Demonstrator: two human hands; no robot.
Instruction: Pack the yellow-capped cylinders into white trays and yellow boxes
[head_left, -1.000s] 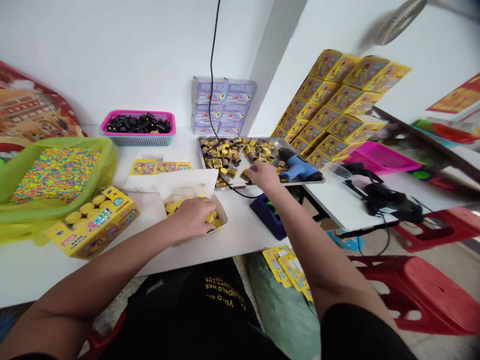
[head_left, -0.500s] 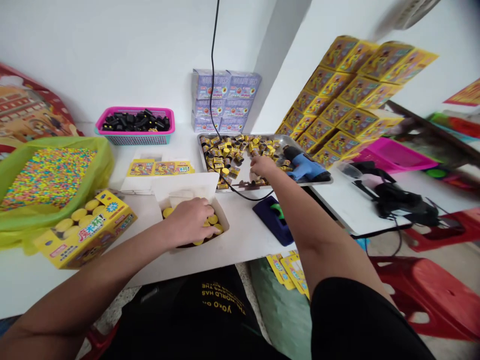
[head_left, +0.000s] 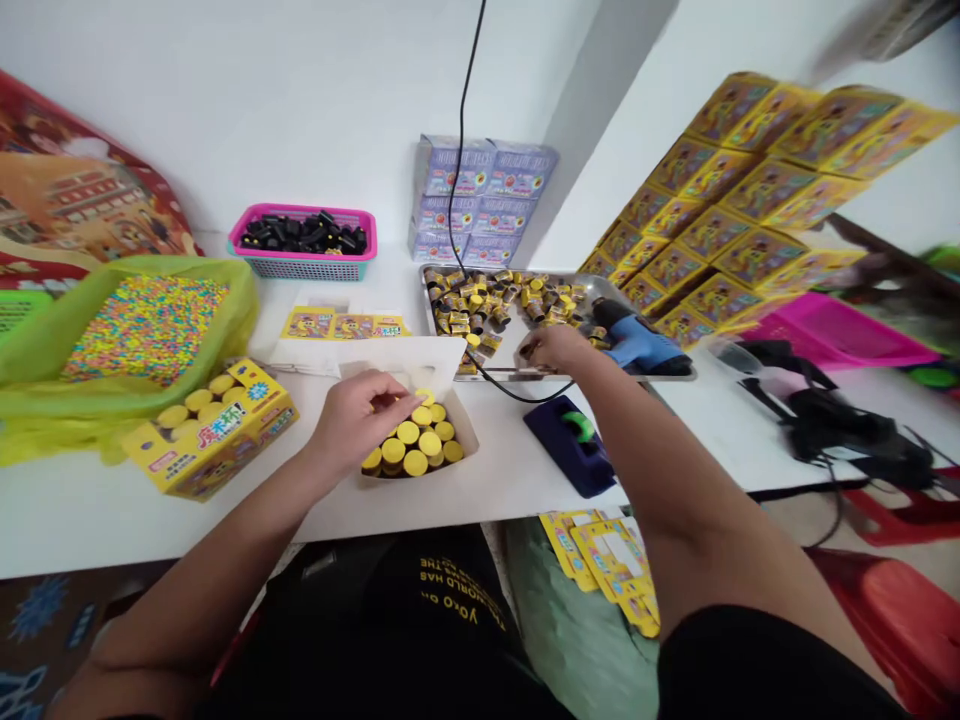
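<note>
My left hand (head_left: 360,420) is over the open box (head_left: 469,445), thumb and fingers drawn together beside the yellow caps. Whatever it pinches, if anything, is hidden. Several small tubes with round yellow caps (head_left: 416,440) stand packed upright in the box, its white lid raised at the back. At the front edge of the metal tray (head_left: 510,374), my right hand (head_left: 556,350) is closed, fingertips down. Something dark shows at those fingertips, too small to name. Loose small tubes (head_left: 480,300) with gold labels lie scattered in the tray.
A blue heat gun (head_left: 645,345) lies at the tray's right end. A tape dispenser (head_left: 574,445) is in front. Left are a filled yellow box (head_left: 214,430) and a bag of colored beads (head_left: 142,330). A black cable (head_left: 461,130) hangs across the tray. Yellow boxes (head_left: 735,220) are stacked right.
My left hand has lifted and drawn back left, uncovering the yellow caps. My right hand has moved slightly toward the tray's front edge. The whole view has shifted, with things appearing farther right.
</note>
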